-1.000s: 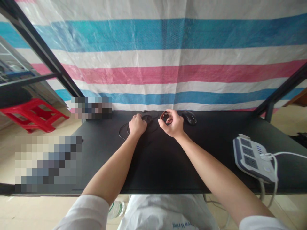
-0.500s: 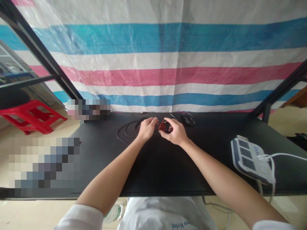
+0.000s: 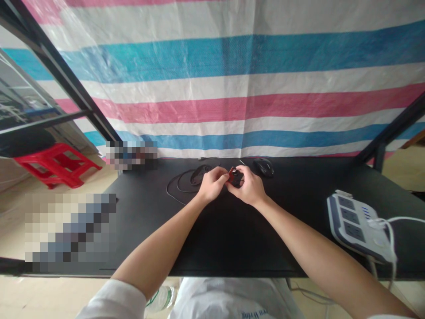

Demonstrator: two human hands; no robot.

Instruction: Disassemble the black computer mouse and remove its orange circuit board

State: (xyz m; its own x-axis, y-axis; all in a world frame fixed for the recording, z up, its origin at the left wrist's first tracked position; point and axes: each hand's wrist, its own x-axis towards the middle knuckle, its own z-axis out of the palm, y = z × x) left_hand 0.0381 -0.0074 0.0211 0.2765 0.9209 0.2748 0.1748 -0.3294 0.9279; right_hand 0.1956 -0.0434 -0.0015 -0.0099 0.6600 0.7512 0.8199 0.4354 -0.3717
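Two hands near-meeting above counter [image 3: 232, 239]. Right hand [image 3: 250, 186] part-curled around small red-and-black piece [image 3: 236, 179]; left hand [image 3: 212, 184] nearly closed at its edge, grip unclear. Apparently close two-handed work; next move likely calls for steady right hold, fine left touch.

My left hand [image 3: 212, 184] and right hand [image 3: 249, 187] are bare, as are my forearms [image 3: 162, 239], up to loose white sleeves [image 3: 114, 300] well behind the hands, while a creased white garment [image 3: 222, 297], lower down between my arms, carries partly cut-off blue lettering [image 3: 255, 314].
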